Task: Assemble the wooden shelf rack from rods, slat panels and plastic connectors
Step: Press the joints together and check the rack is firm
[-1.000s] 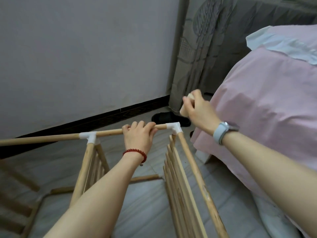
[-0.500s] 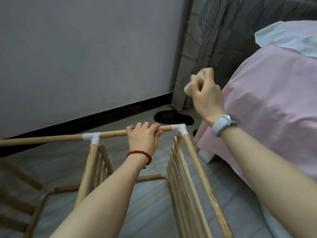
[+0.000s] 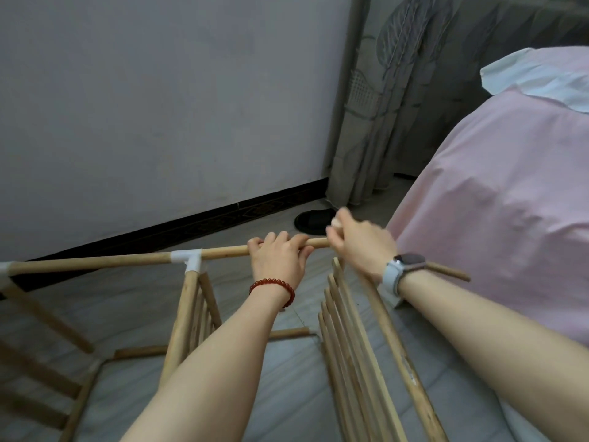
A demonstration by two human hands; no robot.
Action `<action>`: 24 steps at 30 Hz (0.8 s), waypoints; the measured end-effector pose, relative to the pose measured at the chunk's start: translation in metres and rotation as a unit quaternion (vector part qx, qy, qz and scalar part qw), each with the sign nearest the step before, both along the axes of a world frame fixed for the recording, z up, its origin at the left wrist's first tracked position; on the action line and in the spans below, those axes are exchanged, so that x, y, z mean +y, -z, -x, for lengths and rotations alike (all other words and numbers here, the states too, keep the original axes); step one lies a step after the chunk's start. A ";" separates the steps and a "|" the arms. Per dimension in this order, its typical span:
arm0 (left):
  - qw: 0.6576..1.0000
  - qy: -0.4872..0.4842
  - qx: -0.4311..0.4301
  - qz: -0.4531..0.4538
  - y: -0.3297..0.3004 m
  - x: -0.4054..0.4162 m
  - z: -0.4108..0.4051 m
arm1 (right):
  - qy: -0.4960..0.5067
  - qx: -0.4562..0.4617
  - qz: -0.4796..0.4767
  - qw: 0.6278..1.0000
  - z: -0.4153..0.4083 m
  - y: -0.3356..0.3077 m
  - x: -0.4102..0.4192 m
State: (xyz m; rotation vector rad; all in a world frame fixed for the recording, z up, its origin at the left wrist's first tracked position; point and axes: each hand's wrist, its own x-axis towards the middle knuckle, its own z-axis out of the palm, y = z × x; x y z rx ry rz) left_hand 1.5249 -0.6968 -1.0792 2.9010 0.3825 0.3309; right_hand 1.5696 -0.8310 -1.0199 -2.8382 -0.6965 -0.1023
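Note:
The partly built wooden rack stands on the floor below me. My left hand [image 3: 280, 260] grips its horizontal top rod [image 3: 127, 260] from above, right of a white T connector [image 3: 188, 258]. My right hand [image 3: 360, 244], blurred by motion, is curled round a small pale piece [image 3: 335, 222] and sits down on the rod's right end, hiding the corner connector there. A slat panel [image 3: 347, 346] with its side rod [image 3: 398, 362] runs from that corner toward me. Another slat panel [image 3: 197, 317] hangs under the T connector.
A bed with a pink cover [image 3: 510, 202] is close on the right. A grey curtain [image 3: 382, 106] and a black slipper [image 3: 314, 220] lie beyond the rack, by the wall. More rack rods stand at the left [image 3: 38, 317]. A loose rod end [image 3: 449, 272] shows behind my right wrist.
My right hand, raised high half a second ago with the pale piece, has swung down onto the rack's right corner. My left hand keeps its grip on the top rod.

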 end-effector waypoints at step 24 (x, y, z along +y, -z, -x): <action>0.984 0.093 0.069 0.134 -0.045 0.065 0.291 | -0.193 0.079 -0.065 0.976 0.229 -0.007 -0.002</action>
